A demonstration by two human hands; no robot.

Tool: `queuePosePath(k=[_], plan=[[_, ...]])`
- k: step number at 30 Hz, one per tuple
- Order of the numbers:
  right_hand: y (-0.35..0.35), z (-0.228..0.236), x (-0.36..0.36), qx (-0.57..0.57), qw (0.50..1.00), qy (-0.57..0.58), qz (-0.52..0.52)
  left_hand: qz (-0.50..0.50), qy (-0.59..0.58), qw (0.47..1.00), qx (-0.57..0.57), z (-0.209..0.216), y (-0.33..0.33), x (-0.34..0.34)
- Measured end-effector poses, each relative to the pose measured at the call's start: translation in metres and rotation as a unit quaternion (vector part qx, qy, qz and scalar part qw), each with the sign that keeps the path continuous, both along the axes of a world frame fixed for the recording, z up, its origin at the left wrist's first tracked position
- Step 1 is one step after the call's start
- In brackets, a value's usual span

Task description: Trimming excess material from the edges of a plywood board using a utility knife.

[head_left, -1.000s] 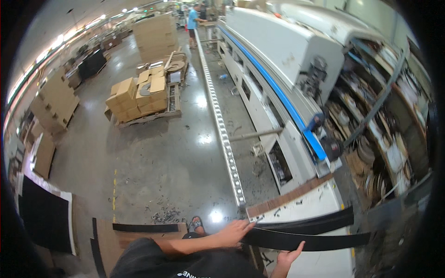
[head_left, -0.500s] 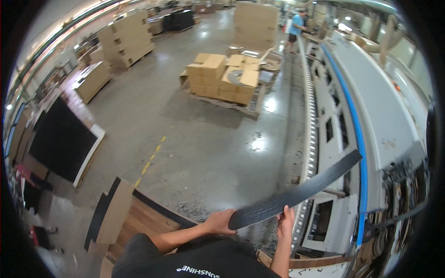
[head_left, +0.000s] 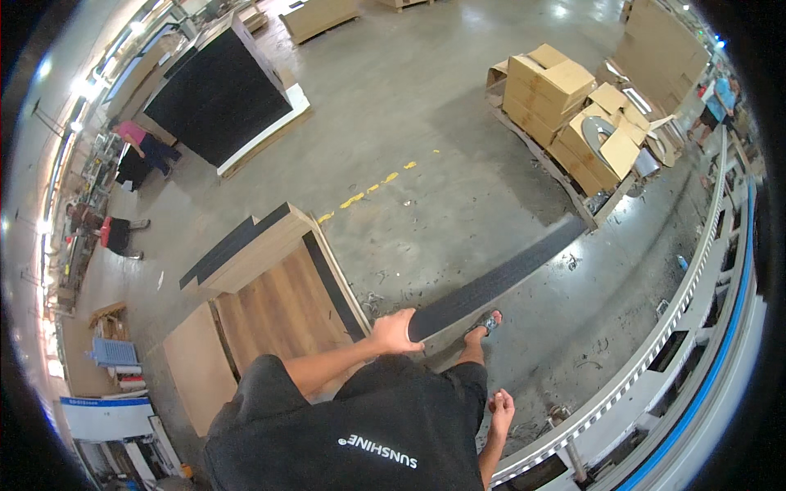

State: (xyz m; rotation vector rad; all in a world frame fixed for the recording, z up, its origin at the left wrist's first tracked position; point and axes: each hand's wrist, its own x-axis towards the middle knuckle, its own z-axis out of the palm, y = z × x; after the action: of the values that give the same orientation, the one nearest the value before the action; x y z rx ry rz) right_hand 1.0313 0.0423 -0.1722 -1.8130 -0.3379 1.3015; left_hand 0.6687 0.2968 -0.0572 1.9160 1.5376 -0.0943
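My left hand (head_left: 396, 331) is closed round the near end of a long black board strip (head_left: 499, 281). The strip reaches forward and to the right above the floor, its far end blurred. My right hand (head_left: 501, 405) is off the strip, low by my right side, with its fingers curled in and nothing visible in them. Left of my left hand lies a stack with a wood-grain panel (head_left: 282, 303) on top. Along its right edge lies a dark strip (head_left: 332, 282), and more black strips (head_left: 225, 254) are piled at its far left side.
A machine with a roller rail (head_left: 655, 360) and blue edge (head_left: 712, 393) runs along the right. Cardboard boxes (head_left: 544, 90) stand on a pallet ahead. A large black stack (head_left: 221, 98) is at far left. Other people (head_left: 141, 139) and a co-worker (head_left: 719, 102) are farther off. Scraps litter the floor (head_left: 458, 188).
My view has turned left, toward the stack. My right hand has let go of the strip and dropped back to my side. The strip, still in my left hand, has swung away from the machine.
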Motion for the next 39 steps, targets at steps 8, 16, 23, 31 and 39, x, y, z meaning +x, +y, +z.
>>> queuePosePath(k=[8, 16, 23, 31, 39], plan=[[0.259, 0.041, 0.148, 0.054, 0.998, 0.008, 0.041, 0.077, 0.000, 0.996, 0.034, 0.033, 0.120, 0.113], [0.531, 0.103, 0.152, 0.028, 0.974, 0.225, 0.018, 0.071, -0.054, 0.995, 0.040, 0.070, 0.268, 0.234], [0.705, 0.098, 0.151, 0.023, 0.981, 0.143, -0.133, 0.023, -0.020, 0.999, 0.041, 0.061, 0.433, 0.304], [0.881, 0.041, 0.242, 0.017, 0.942, -0.109, -0.317, -0.042, -0.112, 0.992, 0.034, 0.074, 0.577, 0.407], [1.022, 0.034, 0.387, -0.008, 0.912, -0.270, -0.309, -0.067, -0.149, 0.986, 0.033, 0.013, 0.748, 0.407]])
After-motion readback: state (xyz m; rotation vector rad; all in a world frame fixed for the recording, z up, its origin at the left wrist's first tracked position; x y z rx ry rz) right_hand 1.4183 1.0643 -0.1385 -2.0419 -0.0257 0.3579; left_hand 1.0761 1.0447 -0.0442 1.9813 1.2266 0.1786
